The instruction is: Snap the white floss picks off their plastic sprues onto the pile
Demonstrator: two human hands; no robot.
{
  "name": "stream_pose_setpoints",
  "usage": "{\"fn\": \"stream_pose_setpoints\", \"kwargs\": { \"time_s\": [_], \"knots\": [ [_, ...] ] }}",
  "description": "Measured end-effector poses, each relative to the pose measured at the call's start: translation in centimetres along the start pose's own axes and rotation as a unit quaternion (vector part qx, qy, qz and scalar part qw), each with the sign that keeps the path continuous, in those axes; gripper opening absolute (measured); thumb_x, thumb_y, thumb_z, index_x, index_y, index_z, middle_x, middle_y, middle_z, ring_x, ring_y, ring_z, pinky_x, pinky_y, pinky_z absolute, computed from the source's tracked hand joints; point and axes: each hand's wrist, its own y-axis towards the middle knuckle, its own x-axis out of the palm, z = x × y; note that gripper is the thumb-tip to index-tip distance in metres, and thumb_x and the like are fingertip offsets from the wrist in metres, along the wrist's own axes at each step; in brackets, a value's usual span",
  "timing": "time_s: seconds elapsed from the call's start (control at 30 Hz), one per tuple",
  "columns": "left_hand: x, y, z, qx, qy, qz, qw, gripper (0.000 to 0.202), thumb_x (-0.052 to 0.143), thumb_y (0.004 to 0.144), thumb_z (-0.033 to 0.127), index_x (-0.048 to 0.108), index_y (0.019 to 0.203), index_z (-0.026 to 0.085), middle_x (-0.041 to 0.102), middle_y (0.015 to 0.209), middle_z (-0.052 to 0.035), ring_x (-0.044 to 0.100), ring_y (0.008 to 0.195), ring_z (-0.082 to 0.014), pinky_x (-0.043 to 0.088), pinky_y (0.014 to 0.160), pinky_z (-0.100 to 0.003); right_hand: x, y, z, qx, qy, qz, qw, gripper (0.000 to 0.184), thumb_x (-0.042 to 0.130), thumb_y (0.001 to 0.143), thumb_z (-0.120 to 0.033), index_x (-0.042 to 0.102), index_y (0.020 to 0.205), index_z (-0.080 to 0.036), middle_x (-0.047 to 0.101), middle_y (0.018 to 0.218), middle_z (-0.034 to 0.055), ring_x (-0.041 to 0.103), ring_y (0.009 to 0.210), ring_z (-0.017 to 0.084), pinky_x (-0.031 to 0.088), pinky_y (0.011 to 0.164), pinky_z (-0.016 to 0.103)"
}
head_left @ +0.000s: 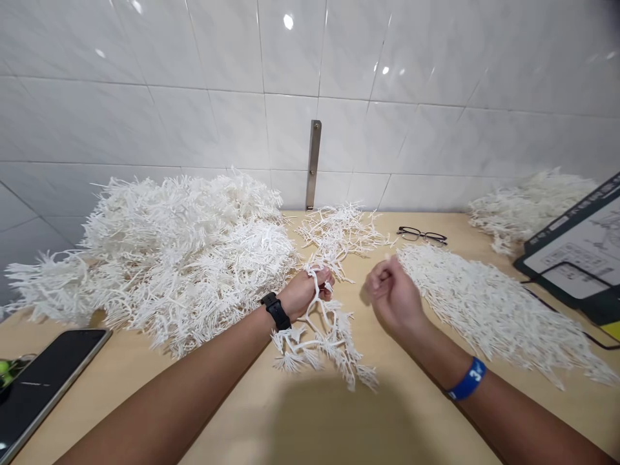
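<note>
My left hand [306, 292], with a black watch on its wrist, is closed around the stem of a white branching plastic sprig [334, 332]. Its forked twigs, with feathery ends, hang toward me over the table. To the right, my right hand [393, 290] is held apart from the sprig, its fingers curled in; whether something small is between them I cannot make out. A blue wristband circles that arm. Just beyond my left hand lies a loose bunch of thin white twigs [341, 232]. A large heap of white sprigs [194, 252] rises beside that hand.
A flat layer of white sprigs [489, 303] spreads at the right, with black-framed glasses [421, 235] behind it. Another white pile [533, 200] sits back right, near a dark green printed bag [576, 258]. A phone [53, 387] lies front left. A tiled wall [232, 129] closes off the wooden table.
</note>
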Motion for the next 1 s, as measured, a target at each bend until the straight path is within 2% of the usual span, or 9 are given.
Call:
{"fn": "stream_pose_setpoints", "kwargs": {
  "time_s": [0.07, 0.17, 0.23, 0.3, 0.37, 0.43, 0.53, 0.77, 1.0],
  "knots": [
    [-0.1, 0.1, -0.3, -0.003, 0.022, 0.007, 1.000, 0.043, 0.069, 0.071, 0.052, 0.050, 0.068, 0.014, 0.049, 0.069, -0.0004, 0.048, 0.060, -0.0080, 0.042, 0.060, -0.022, -1.2, 1.1, -0.2, 0.034, 0.088, 0.104, 0.990, 0.043, 0.037, 0.089, -0.059, 0.056, 0.077, -0.022, 0.040, 0.052, -0.0040, 0.040, 0.045, 0.012, 0.038, 0.047, 0.026],
    [-0.2, 0.2, -0.5, -0.006, 0.030, 0.012, 0.999, 0.043, 0.069, 0.071, 0.053, 0.052, 0.068, 0.013, 0.051, 0.070, -0.0009, 0.049, 0.061, -0.0083, 0.042, 0.061, -0.022, -2.0, 1.8, -0.2, 0.088, 0.124, 0.138, 0.979, 0.047, 0.034, 0.088, -0.061, 0.058, 0.084, -0.021, 0.041, 0.051, -0.0036, 0.040, 0.045, 0.012, 0.037, 0.045, 0.026],
    [-0.3, 0.3, -0.6, -0.005, 0.037, 0.015, 0.999, 0.043, 0.068, 0.071, 0.053, 0.053, 0.070, 0.013, 0.051, 0.071, -0.0011, 0.050, 0.062, -0.0084, 0.042, 0.062, -0.023, -1.3, 1.4, 0.0, 0.101, 0.074, 0.087, 0.988, 0.046, 0.039, 0.086, -0.062, 0.057, 0.079, -0.020, 0.043, 0.051, -0.0027, 0.040, 0.045, 0.013, 0.036, 0.045, 0.027],
    [-0.3, 0.2, -0.6, 0.000, 0.052, 0.014, 0.999, 0.042, 0.068, 0.072, 0.052, 0.055, 0.071, 0.013, 0.052, 0.071, -0.0011, 0.050, 0.062, -0.0086, 0.042, 0.063, -0.023, -0.1, 0.5, 0.2, 0.085, -0.040, -0.017, 0.995, 0.044, 0.046, 0.085, -0.061, 0.055, 0.073, -0.020, 0.047, 0.052, -0.0014, 0.043, 0.047, 0.013, 0.036, 0.047, 0.027],
    [-0.2, 0.0, -0.4, 0.008, 0.067, 0.007, 0.998, 0.042, 0.068, 0.071, 0.053, 0.055, 0.073, 0.013, 0.052, 0.069, -0.0008, 0.049, 0.062, -0.0089, 0.042, 0.063, -0.024, 1.1, -0.4, 0.4, 0.041, -0.190, -0.131, 0.972, 0.039, 0.052, 0.085, -0.055, 0.057, 0.072, -0.018, 0.053, 0.058, 0.0001, 0.046, 0.054, 0.014, 0.036, 0.053, 0.027],
    [0.2, -0.3, 0.0, 0.016, 0.098, -0.002, 0.995, 0.043, 0.068, 0.070, 0.054, 0.055, 0.072, 0.013, 0.051, 0.066, -0.0001, 0.047, 0.060, -0.0089, 0.039, 0.061, -0.023, 1.8, -1.1, 0.6, 0.000, -0.314, -0.202, 0.928, 0.032, 0.056, 0.085, -0.048, 0.061, 0.075, -0.017, 0.056, 0.064, 0.0002, 0.047, 0.060, 0.013, 0.035, 0.056, 0.026],
    [0.8, -0.8, 0.4, 0.026, 0.163, -0.015, 0.986, 0.044, 0.067, 0.071, 0.055, 0.052, 0.067, 0.014, 0.047, 0.060, 0.0020, 0.040, 0.055, -0.0079, 0.033, 0.055, -0.022, 1.9, -1.4, 1.0, -0.028, -0.393, -0.223, 0.892, 0.029, 0.055, 0.086, -0.043, 0.060, 0.073, -0.017, 0.053, 0.062, -0.0016, 0.043, 0.058, 0.012, 0.031, 0.055, 0.025],
    [1.3, -1.0, 0.5, 0.024, 0.189, -0.024, 0.981, 0.041, 0.070, 0.068, 0.050, 0.051, 0.066, 0.014, 0.048, 0.059, 0.0029, 0.041, 0.054, -0.0083, 0.032, 0.055, -0.023, 1.7, -1.3, 1.4, -0.045, -0.440, -0.227, 0.867, 0.031, 0.055, 0.085, -0.037, 0.052, 0.060, -0.017, 0.047, 0.055, -0.0024, 0.039, 0.054, 0.011, 0.027, 0.053, 0.025],
    [1.6, -1.2, 0.4, 0.003, 0.161, -0.040, 0.986, 0.043, 0.070, 0.069, 0.051, 0.047, 0.062, 0.014, 0.045, 0.056, 0.0024, 0.038, 0.053, -0.0079, 0.030, 0.054, -0.024, 1.9, -1.4, 0.3, -0.024, -0.351, -0.320, 0.880, 0.037, 0.045, 0.089, -0.034, 0.043, 0.056, -0.017, 0.038, 0.056, -0.0030, 0.032, 0.055, 0.011, 0.027, 0.053, 0.025]
  ]
}}
